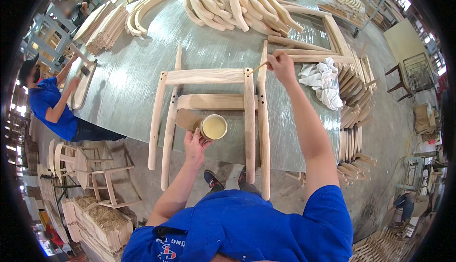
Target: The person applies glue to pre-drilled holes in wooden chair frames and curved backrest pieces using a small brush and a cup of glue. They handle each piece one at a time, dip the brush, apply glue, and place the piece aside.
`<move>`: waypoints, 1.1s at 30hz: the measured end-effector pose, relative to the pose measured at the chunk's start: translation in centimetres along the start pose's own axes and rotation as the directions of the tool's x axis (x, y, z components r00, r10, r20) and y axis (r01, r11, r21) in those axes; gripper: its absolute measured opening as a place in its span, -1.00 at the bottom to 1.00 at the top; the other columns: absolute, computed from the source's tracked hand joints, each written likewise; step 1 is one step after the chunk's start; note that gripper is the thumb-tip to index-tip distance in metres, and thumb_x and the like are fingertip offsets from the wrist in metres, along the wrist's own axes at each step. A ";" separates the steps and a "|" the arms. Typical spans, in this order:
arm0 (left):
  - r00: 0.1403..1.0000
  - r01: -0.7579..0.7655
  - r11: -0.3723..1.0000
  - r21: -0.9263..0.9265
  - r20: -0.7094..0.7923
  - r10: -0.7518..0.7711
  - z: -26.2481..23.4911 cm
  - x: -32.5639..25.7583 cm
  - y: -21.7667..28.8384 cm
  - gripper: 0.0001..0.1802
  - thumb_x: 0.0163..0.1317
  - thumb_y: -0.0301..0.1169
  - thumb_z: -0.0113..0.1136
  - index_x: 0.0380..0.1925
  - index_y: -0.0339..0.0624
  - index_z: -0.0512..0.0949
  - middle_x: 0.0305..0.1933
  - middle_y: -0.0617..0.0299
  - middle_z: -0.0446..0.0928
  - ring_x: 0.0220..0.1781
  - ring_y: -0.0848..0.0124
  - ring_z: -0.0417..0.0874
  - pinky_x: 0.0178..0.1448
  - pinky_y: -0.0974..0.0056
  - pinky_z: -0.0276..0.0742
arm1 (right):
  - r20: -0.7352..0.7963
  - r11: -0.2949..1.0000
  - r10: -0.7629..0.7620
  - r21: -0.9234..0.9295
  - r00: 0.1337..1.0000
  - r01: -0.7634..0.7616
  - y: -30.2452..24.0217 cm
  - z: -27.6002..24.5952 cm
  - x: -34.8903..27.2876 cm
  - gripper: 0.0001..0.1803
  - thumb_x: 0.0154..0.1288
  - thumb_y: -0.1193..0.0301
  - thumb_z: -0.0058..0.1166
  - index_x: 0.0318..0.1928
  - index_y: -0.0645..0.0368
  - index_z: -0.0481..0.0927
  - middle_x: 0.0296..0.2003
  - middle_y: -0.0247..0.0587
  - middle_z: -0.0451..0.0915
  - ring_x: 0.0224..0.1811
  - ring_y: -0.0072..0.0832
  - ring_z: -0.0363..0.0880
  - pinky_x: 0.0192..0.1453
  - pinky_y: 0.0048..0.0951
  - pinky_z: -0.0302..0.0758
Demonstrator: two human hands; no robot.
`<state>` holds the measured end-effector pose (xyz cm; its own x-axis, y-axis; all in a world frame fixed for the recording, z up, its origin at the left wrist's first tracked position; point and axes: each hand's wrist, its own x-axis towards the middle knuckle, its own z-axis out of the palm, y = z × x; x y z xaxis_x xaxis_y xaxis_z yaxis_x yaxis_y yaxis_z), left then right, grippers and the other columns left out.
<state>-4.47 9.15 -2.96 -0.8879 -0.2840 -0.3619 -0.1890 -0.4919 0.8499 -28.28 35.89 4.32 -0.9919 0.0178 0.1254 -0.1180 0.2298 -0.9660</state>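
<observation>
My left hand (194, 148) is closed around a round cup (214, 127) of pale yellow, glue-like liquid. A flat brown piece (188, 119) sits beside the cup; I cannot tell if it is joined to it. My right hand (281, 67) pinches a thin stick (258, 67), its tip at the holes near the top of a wooden leg (249, 119). That leg belongs to a pale chair frame with a crosspiece (209, 76) between two legs. A second similar frame, with a lower crosspiece (213, 102), lies beside it, and dark holes show at its joints.
Curved wooden parts (237, 0) are heaped at the table's (128, 91) far side. A white cloth (323, 82) lies right of my right forearm, near stacked wooden frames (351, 86). At the left, another person in blue (54, 107) works over a wooden piece (83, 86).
</observation>
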 end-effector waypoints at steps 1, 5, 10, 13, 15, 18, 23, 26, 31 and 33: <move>1.000 0.010 1.000 -0.008 -0.013 -0.010 0.1 0.0 0.1 -0.80 0.38 -0.37 -0.16 -0.07 -0.16 0.33 -0.17 0.17 0.51 -0.24 0.37 0.63 -0.22 0.24 0.66 | -0.010 0.985 0.054 0.167 0.998 -0.052 1.4 -0.9 -0.3 -0.83 0.23 0.41 0.02 -0.41 0.28 0.44 -0.52 -0.14 0.56 -0.47 -0.39 0.58 -0.29 -0.38 0.58; 0.998 0.046 0.999 0.000 -0.049 -0.046 0.3 0.1 0.0 -0.80 0.38 -0.37 -0.15 -0.07 -0.15 0.33 -0.19 0.19 0.52 -0.24 0.38 0.63 -0.23 0.25 0.66 | 0.033 0.719 0.256 0.662 0.966 -0.213 7.0 -1.1 -2.9 -0.87 0.26 0.44 0.02 -0.30 0.23 0.40 -0.44 -0.16 0.55 -0.43 -0.44 0.58 -0.27 -0.37 0.61; 0.998 0.059 0.997 0.050 -0.016 -0.058 0.0 0.3 -0.4 -0.79 0.38 -0.35 -0.15 -0.05 -0.16 0.31 -0.17 0.16 0.51 -0.21 0.34 0.63 -0.21 0.21 0.66 | 0.098 0.520 0.314 0.815 0.944 -0.258 10.0 0.2 -4.4 -0.86 0.27 0.46 0.01 -0.26 0.21 0.34 -0.40 -0.13 0.55 -0.39 -0.41 0.59 -0.24 -0.33 0.62; 0.999 0.049 0.997 0.065 0.001 -0.049 -0.2 0.3 -0.7 -0.76 0.38 -0.33 -0.16 -0.03 -0.17 0.29 -0.12 0.14 0.51 -0.17 0.29 0.63 -0.16 0.16 0.66 | 0.108 0.474 0.304 0.845 0.946 -0.249 10.6 0.3 -4.6 -0.89 0.28 0.48 -0.01 -0.28 0.19 0.33 -0.40 -0.14 0.54 -0.38 -0.40 0.60 -0.22 -0.33 0.62; 0.999 0.049 0.998 0.050 -0.001 -0.049 -0.2 0.2 -0.9 -0.76 0.38 -0.34 -0.16 -0.01 -0.16 0.29 -0.11 0.13 0.51 -0.17 0.29 0.63 -0.15 0.16 0.66 | 0.084 0.468 0.296 0.856 0.951 -0.221 10.4 0.5 -4.3 -0.90 0.28 0.50 -0.02 -0.29 0.19 0.33 -0.41 -0.15 0.54 -0.37 -0.39 0.60 -0.22 -0.33 0.62; 0.997 0.069 0.996 0.062 -0.043 -0.066 -0.5 -0.2 -0.9 -0.75 0.38 -0.33 -0.17 0.00 -0.16 0.29 -0.10 0.14 0.51 -0.16 0.29 0.63 -0.16 0.17 0.66 | 0.137 0.526 0.295 0.803 0.946 -0.280 10.3 0.3 -4.6 -0.91 0.28 0.52 -0.02 -0.28 0.19 0.33 -0.40 -0.14 0.55 -0.36 -0.38 0.61 -0.21 -0.34 0.62; 0.997 0.065 0.997 0.031 -0.039 -0.064 -0.2 -0.3 -0.2 -0.82 0.38 -0.35 -0.15 -0.12 -0.18 0.30 -0.16 0.15 0.49 -0.20 0.33 0.62 -0.19 0.19 0.66 | 0.069 0.537 0.238 0.822 0.969 -0.190 9.3 -0.1 -4.6 -0.90 0.27 0.51 0.00 -0.27 0.19 0.35 -0.39 -0.13 0.56 -0.38 -0.38 0.61 -0.22 -0.35 0.62; 0.999 0.046 0.999 -0.003 -0.030 -0.046 -0.3 -0.3 0.5 -0.84 0.37 -0.36 -0.13 -0.16 -0.19 0.30 -0.21 0.16 0.49 -0.22 0.36 0.62 -0.19 0.20 0.66 | 0.103 0.611 0.248 0.754 0.963 -0.239 7.7 -0.2 -5.4 -0.91 0.27 0.49 0.00 -0.31 0.19 0.38 -0.40 -0.14 0.56 -0.39 -0.40 0.59 -0.23 -0.40 0.60; 0.993 0.019 1.000 -0.009 -0.113 -0.020 -3.1 0.1 1.7 -0.83 0.37 -0.37 -0.15 -0.13 -0.20 0.30 -0.19 0.15 0.49 -0.21 0.38 0.61 -0.16 0.19 0.66 | 0.190 0.804 0.080 0.569 0.978 -0.176 0.4 3.9 -8.7 -0.88 0.28 0.45 0.04 -0.36 0.21 0.42 -0.49 -0.19 0.55 -0.49 -0.48 0.56 -0.33 -0.53 0.52; 0.997 -0.024 1.000 0.006 -0.071 0.024 -4.0 0.3 2.9 -0.82 0.37 -0.37 -0.16 -0.12 -0.21 0.30 -0.17 0.15 0.48 -0.19 0.38 0.61 -0.16 0.19 0.65 | 0.244 0.906 -0.057 0.420 0.968 -0.053 -3.6 6.4 -11.0 -0.86 0.26 0.43 0.08 -0.35 0.23 0.43 -0.49 -0.24 0.55 -0.46 -0.54 0.56 -0.33 -0.56 0.51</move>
<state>-3.55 4.37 -2.16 -0.8602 -0.3537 -0.3673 -0.1700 -0.4803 0.8605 -17.27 28.66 5.02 -0.9648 -0.2337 0.1209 -0.0736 -0.2015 -0.9767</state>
